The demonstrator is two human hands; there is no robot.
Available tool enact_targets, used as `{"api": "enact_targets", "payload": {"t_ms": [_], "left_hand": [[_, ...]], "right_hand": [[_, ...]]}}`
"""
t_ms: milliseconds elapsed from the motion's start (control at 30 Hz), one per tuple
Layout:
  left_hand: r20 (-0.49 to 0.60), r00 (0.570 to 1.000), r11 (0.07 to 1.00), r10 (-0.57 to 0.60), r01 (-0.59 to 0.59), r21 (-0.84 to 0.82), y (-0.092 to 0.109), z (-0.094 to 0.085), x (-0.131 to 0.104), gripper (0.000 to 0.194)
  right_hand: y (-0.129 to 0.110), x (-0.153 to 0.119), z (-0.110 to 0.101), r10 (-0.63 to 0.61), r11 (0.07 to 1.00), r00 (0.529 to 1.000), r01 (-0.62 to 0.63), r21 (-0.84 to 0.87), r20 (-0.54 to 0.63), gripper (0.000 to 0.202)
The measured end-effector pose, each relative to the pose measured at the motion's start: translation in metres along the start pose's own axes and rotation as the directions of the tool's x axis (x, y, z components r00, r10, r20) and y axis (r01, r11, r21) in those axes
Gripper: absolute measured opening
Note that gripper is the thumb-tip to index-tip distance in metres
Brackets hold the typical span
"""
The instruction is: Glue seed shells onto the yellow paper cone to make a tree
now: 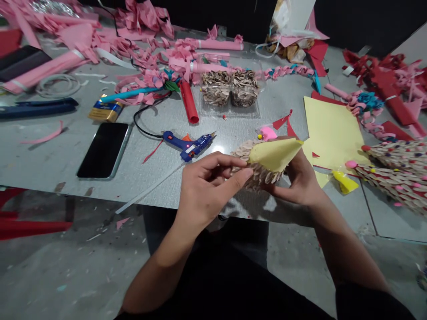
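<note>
A yellow paper cone point(276, 154) lies tilted over the table's near edge, its tip pointing right. Overlapping beige husk-like pieces point(258, 177) cover its wide end in rows. My right hand point(300, 180) grips the cone from behind and below, with some fingers hidden by it. At the wide end, my left hand point(210, 186) has thumb and forefinger brought together against the husk rows; whatever small piece may be between them is hidden. A blue glue gun point(190, 144) rests on the table just beyond my left hand.
Clear plastic tray point(245, 111) with husks stands at the back. Nearby lie a phone point(103, 151), glue stick point(150, 189), red paper roll point(189, 102), stapler point(38, 107) and yellow paper sheet point(333, 129). Husk-covered cones point(393, 178) are at right; pink paper scraps point(143, 49) crowd the back.
</note>
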State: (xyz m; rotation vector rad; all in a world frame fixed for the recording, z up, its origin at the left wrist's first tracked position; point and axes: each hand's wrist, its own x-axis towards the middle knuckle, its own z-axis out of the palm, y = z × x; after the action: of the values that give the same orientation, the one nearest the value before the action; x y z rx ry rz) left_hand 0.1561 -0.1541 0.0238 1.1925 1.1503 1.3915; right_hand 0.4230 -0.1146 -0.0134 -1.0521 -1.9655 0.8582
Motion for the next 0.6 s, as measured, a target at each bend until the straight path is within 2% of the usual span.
{"api": "enact_targets", "payload": {"t_ms": [100, 200, 333, 400, 500, 567, 600], "left_hand": [[-0.020, 0.998, 0.998, 0.054, -0.053, 0.045, 0.002, -0.013, -0.011, 0.007], [-0.052, 0.992, 0.987, 0.116, -0.109, 0.121, 0.004, -0.025, -0.023, 0.007], [-0.029, 0.979, 0.953, 0.203, -0.191, 0.234, 0.014, -0.039, -0.037, 0.011], [0.010, 0.969, 0.923, 0.246, -0.237, 0.302, 0.027, -0.047, -0.045, 0.015], [0.141, 0.951, 0.855, 0.277, -0.310, 0.416, 0.054, -0.063, -0.049, 0.018], [0.234, 0.926, 0.790, 0.296, -0.375, 0.486, 0.072, -0.071, -0.034, 0.018], [0.272, 0.908, 0.751, 0.318, -0.417, 0.512, 0.079, -0.074, -0.019, 0.016]], "right_hand": [[-0.002, 0.002, -0.007, -0.052, 0.998, 0.999, 0.052, 0.047, 0.012, 0.107], [-0.010, 0.009, -0.016, -0.106, 0.994, 0.990, 0.109, -0.031, 0.097, 0.100], [-0.013, 0.010, -0.026, -0.094, 0.988, 0.976, 0.115, -0.101, 0.196, 0.099], [-0.008, 0.006, -0.030, -0.065, 0.989, 0.978, 0.090, -0.121, 0.197, 0.101], [-0.002, -0.001, -0.035, 0.012, 0.987, 0.979, 0.021, -0.161, 0.203, 0.105], [-0.002, -0.004, -0.037, 0.039, 0.985, 0.976, 0.000, -0.175, 0.215, 0.107], [-0.004, -0.004, -0.036, 0.036, 0.985, 0.973, 0.003, -0.171, 0.227, 0.109]]}}
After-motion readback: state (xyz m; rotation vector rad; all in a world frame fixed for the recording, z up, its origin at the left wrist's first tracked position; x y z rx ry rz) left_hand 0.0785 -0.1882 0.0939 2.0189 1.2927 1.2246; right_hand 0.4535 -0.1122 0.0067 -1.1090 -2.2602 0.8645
